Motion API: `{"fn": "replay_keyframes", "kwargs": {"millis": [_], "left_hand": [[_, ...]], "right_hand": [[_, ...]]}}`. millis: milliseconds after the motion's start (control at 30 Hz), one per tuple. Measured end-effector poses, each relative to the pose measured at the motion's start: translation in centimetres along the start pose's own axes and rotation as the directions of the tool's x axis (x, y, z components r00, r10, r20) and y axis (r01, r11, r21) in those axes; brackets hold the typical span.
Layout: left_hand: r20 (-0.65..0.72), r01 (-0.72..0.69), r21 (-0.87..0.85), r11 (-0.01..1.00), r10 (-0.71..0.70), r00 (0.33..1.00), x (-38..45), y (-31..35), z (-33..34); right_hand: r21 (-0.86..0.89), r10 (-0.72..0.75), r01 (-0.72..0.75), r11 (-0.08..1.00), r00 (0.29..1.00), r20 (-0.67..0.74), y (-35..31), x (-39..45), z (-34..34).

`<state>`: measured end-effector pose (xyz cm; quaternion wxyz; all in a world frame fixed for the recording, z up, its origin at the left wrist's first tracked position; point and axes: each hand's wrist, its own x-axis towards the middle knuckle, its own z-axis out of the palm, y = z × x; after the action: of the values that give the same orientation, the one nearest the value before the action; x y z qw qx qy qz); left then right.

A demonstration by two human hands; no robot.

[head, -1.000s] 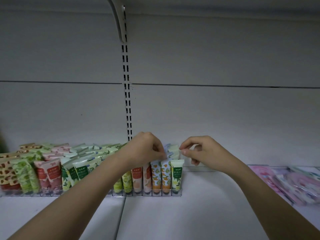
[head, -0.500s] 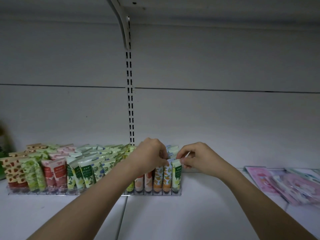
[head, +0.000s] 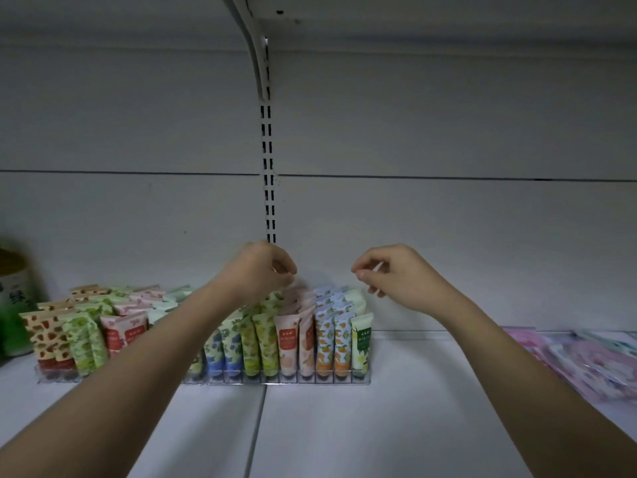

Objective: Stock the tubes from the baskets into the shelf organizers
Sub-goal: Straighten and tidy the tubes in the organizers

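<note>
Your left hand [head: 262, 270] hangs at the centre of the frame, just above the back rows of tubes [head: 293, 339], its fingers curled inward; the grip faces away from you, and you cannot tell whether anything is held in it. Your right hand [head: 396, 276] sits level with it, a little right of centre and apart from it, with thumb and forefinger pressed tip to tip and the other fingers bent beneath; nothing can be made out between those fingertips. Neither hand touches the tubes. The tubes stand upright, caps down, in the clear shelf organizers [head: 310, 379] that run from the lower left of the frame to just right of centre along the white shelf [head: 344, 426]. From left to right you see brown-spotted, green-leafed, red, blue, yellow-green, peach, orange and pale yellow packs, each colour filed front to back in its own slot. The pale yellow tube [head: 361, 343] closes the row on the right, directly below your right hand. At the far left edge stands a green container [head: 13, 305], partly cut off and blurred. At the lower right, flat pink packets [head: 586, 363] lie on the shelf, well apart from the organizers. A slotted upright [head: 268, 188] runs up the back panel behind your left hand.
</note>
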<state>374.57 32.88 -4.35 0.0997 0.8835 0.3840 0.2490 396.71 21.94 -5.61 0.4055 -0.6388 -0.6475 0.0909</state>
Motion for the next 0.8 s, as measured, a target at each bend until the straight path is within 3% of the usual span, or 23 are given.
{"fn": "replay_keyframes", "kwargs": {"millis": [133,300,500,800], "left_hand": [[0.031,0.037,0.052,0.998,-0.038,0.999,1.0,-1.2,0.5],[0.082,0.019,0.084,0.996,-0.026,0.996,2.0,-1.9,1.9],[0.125,0.023,0.095,0.995,-0.035,0.992,2.3,-2.7,3.5],[0.086,-0.003,0.046,0.999,-0.002,0.996,1.9,-3.1,3.7]], "right_hand": [[-0.167,-0.044,0.057,0.984,0.996,0.076,-2.0,3.2,2.3],[-0.361,0.009,0.058,0.931,0.983,0.182,-2.6,5.7,5.2],[-0.433,0.038,0.070,0.899,0.971,0.236,-2.6,6.7,8.1],[-0.426,0.043,0.038,0.904,0.983,0.179,-2.1,6.8,9.5]]}}
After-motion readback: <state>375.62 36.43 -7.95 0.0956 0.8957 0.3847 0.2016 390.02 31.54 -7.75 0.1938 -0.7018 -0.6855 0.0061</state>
